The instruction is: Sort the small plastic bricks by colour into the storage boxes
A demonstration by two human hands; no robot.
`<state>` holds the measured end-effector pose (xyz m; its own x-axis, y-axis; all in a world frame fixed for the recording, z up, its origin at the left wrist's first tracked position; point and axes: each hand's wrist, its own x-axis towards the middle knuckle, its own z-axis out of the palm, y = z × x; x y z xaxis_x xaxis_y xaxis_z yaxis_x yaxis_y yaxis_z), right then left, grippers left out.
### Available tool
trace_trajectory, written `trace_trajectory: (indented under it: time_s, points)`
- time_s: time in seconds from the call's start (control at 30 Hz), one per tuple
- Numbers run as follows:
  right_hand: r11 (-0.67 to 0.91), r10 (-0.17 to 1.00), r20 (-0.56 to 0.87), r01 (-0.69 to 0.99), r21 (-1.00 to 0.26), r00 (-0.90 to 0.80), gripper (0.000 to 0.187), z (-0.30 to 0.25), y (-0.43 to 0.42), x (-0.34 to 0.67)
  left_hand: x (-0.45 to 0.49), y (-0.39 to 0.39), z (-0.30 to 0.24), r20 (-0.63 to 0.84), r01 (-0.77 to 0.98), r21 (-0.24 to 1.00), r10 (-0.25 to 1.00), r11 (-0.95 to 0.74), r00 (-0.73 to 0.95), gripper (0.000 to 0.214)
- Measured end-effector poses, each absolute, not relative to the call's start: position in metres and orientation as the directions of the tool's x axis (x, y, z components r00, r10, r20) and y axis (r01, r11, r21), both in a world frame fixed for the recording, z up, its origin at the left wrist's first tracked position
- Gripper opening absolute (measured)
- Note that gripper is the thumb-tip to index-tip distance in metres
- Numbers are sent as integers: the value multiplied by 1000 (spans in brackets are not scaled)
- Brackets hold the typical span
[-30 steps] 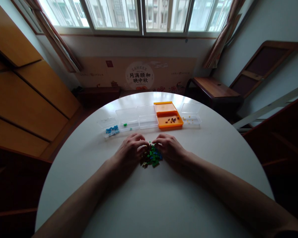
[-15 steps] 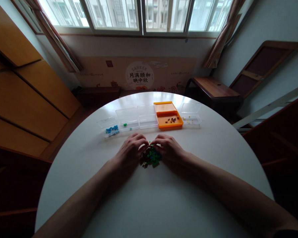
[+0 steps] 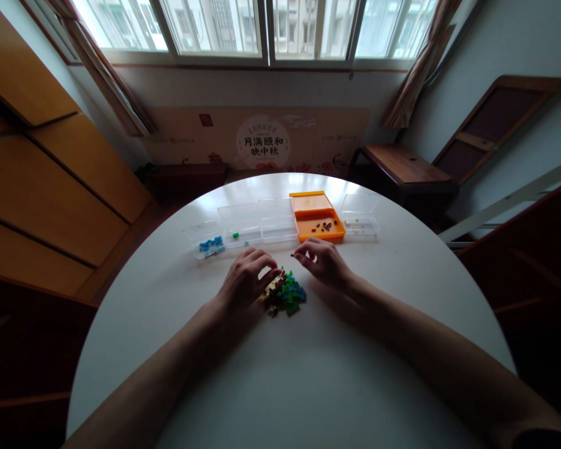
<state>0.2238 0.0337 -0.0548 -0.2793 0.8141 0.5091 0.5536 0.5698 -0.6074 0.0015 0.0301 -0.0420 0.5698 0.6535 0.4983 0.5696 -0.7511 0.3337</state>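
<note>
A heap of small toy bricks (image 3: 290, 293), green, blue, brown and tan, lies mid-table. My left hand (image 3: 247, 274) rests at its left side, thumb and forefinger closed together at the heap's upper edge; whether something is pinched there I cannot make out. Above and right of the heap, my right hand (image 3: 326, 262) pinches a tiny dark brick (image 3: 292, 255) between thumb and forefinger. Just beyond that hand stands an open orange box (image 3: 321, 237) with several brown bricks (image 3: 326, 226) inside.
Beside the orange box are a clear box (image 3: 279, 237) and another holding green pieces (image 3: 235, 236). Blue bricks (image 3: 211, 245) fill a small clear box at far left. Yellow bits (image 3: 356, 224) lie in the rightmost clear box. All stand on a round white table (image 3: 280, 386).
My right hand has moved up and right, off the heap, with a tiny dark brick in its fingertips. The left hand has stayed almost in place, and more of the heap shows.
</note>
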Motion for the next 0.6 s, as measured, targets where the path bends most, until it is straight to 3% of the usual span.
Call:
trace_trajectory:
  time_s: [0.13, 0.27, 0.4, 0.6]
  points:
    - [333, 855, 504, 610, -719, 127, 21, -51, 57, 246, -4, 30, -42, 490, 554, 336, 644, -762, 588, 22]
    - [145, 833, 360, 462, -875, 420, 28, -59, 75, 266, -8, 30, -42, 483, 550, 337, 642, -764, 596, 22]
    - [118, 801, 282, 322, -939, 528, 31, -70, 86, 274, -9, 29, -42, 472, 554, 338, 646, -761, 600, 23]
    - [167, 829, 239, 184, -969, 506, 30, -74, 89, 272, -10, 30, -41, 469, 554, 332, 643, -763, 605, 21]
